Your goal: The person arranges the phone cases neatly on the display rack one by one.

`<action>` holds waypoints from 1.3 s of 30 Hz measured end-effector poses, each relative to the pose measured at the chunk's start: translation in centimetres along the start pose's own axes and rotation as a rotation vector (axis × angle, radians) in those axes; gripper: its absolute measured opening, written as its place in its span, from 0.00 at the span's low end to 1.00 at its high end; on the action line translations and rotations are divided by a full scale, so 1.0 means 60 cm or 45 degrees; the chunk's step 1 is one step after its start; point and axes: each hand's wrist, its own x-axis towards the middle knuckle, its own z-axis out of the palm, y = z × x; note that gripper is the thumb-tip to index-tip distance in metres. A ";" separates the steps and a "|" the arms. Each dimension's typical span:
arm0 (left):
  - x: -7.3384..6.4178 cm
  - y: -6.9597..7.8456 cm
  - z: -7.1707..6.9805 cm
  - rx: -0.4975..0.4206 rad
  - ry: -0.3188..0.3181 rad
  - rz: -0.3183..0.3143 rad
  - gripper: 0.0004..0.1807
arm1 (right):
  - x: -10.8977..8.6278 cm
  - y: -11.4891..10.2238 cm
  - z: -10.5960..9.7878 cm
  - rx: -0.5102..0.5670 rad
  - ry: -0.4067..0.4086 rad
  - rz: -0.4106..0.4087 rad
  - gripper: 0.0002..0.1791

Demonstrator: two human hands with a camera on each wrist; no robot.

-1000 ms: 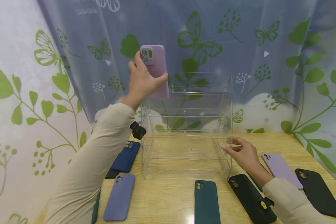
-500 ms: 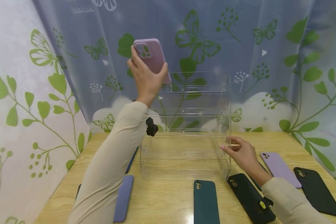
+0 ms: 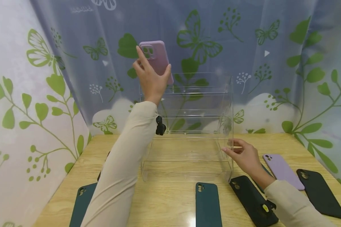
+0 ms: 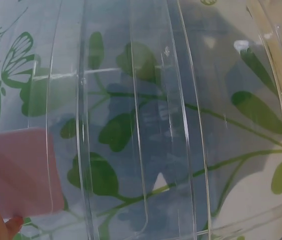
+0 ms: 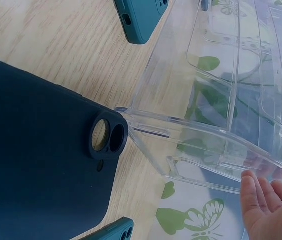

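My left hand (image 3: pixel 152 80) grips a pinkish-lilac phone case (image 3: pixel 160 61) by its two long sides, thumb on the right and fingers on the left. Its camera cutout faces me near the top, and the case leans back at the top left of a clear acrylic tiered stand (image 3: pixel 187 161). In the left wrist view the lower part of the phone case (image 4: pixel 16 170) shows beside the clear tiers. My right hand (image 3: pixel 248 159) holds the stand's right side panel low down, with the thumb inside and fingers outside. In the right wrist view those fingers (image 5: pixel 263 200) lie along the panel.
Several phone cases lie on the wooden table (image 3: pixel 164 201): a teal one (image 3: pixel 208 205) in front, a black one (image 3: pixel 253 201), a lilac one (image 3: pixel 284 171) and another black one (image 3: pixel 321 194) at right. Another teal case (image 3: pixel 82 205) is partly under my left sleeve. A patterned curtain (image 3: pixel 244 28) hangs behind.
My left hand has lifted the pinkish-lilac phone case and tipped it back, then shifted slightly right. The left sleeve has swung right, uncovering a teal case and covering the purple one. My right hand stays put.
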 end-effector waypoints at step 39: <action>-0.017 0.010 0.030 0.226 -0.333 -0.156 0.52 | -0.003 -0.002 0.004 -0.004 0.016 -0.007 0.34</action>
